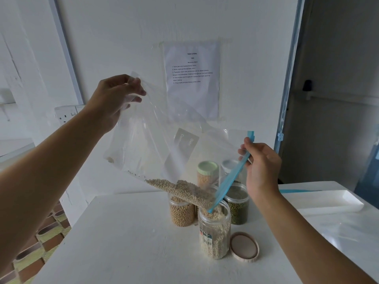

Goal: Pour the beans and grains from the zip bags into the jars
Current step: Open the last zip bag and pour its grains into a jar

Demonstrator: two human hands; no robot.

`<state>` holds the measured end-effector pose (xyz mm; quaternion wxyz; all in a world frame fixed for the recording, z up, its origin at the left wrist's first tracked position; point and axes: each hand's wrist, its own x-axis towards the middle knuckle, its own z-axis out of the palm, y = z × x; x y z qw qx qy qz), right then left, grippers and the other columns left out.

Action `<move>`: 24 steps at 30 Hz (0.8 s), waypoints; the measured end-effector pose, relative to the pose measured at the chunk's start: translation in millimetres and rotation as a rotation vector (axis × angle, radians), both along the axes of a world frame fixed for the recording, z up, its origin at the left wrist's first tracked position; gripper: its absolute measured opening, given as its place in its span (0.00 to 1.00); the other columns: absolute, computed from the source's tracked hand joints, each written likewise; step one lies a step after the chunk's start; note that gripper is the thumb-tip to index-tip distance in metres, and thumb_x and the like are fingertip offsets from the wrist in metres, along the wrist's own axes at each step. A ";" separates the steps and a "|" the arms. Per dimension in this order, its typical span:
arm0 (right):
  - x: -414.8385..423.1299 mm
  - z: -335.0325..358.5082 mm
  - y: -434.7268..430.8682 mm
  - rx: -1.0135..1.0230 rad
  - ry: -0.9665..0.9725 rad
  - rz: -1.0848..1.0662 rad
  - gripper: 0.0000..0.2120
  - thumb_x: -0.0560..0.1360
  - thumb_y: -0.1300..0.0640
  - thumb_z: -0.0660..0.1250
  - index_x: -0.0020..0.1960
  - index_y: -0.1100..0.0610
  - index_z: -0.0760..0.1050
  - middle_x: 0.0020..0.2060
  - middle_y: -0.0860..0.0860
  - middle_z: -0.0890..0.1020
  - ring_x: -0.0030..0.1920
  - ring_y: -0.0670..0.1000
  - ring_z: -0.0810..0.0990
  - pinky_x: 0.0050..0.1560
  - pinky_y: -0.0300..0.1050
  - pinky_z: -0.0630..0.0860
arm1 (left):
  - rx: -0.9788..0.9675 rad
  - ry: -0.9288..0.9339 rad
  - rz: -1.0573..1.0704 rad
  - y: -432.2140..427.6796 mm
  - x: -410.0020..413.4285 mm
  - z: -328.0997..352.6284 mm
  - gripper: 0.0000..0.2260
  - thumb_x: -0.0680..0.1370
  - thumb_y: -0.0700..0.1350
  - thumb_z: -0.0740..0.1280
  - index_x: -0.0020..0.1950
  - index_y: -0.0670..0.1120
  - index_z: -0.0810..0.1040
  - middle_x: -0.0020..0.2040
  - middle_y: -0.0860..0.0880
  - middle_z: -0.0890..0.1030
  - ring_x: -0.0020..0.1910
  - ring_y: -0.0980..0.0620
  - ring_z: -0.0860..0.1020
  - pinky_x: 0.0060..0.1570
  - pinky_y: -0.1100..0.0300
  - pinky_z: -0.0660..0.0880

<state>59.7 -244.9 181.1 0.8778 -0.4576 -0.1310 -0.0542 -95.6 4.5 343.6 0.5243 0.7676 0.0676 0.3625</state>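
- One left hand (pixel 114 95), raised high, pinches the bag's bottom corner.
- One clear bag (pixel 155 140), tilted mouth-down; pale grains (pixel 184 189) gathered at its low edge above the front jar.
- Four jars (pixel 182 212) on the table (pixel 133 242); the front jar (pixel 215 236) is open and part-filled.
- One lid (pixel 244 247) lies beside it.
- One right hand (pixel 262 167), lower, pinches the blue zip (pixel 231 179).

Home room: wall socket (pixel 65 115), tiled floor (pixel 39 249), jars (pixel 182 213) on table (pixel 123 242).

Both forearms show bare (right to the frame's edge); left hand (pixel 115 99) and right hand (pixel 263 167) bare as well.
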 end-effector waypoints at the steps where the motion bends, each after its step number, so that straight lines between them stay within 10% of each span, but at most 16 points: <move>1: 0.0 0.2 0.7 -0.002 -0.001 0.002 0.06 0.77 0.56 0.73 0.44 0.59 0.80 0.38 0.51 0.85 0.42 0.49 0.84 0.48 0.44 0.80 | 0.005 0.001 0.007 0.4 -0.5 0.8 0.09 0.81 0.47 0.69 0.43 0.45 0.80 0.50 0.49 0.84 0.54 0.47 0.80 0.69 0.45 0.66; 24: -6.3 3.6 13.2 -0.036 -0.018 -0.002 0.08 0.77 0.54 0.73 0.43 0.58 0.81 0.37 0.48 0.85 0.41 0.47 0.85 0.51 0.47 0.80 | 0.031 -0.001 0.030 4.9 -7.8 9.2 0.08 0.81 0.47 0.68 0.44 0.46 0.80 0.47 0.50 0.83 0.54 0.48 0.81 0.72 0.44 0.65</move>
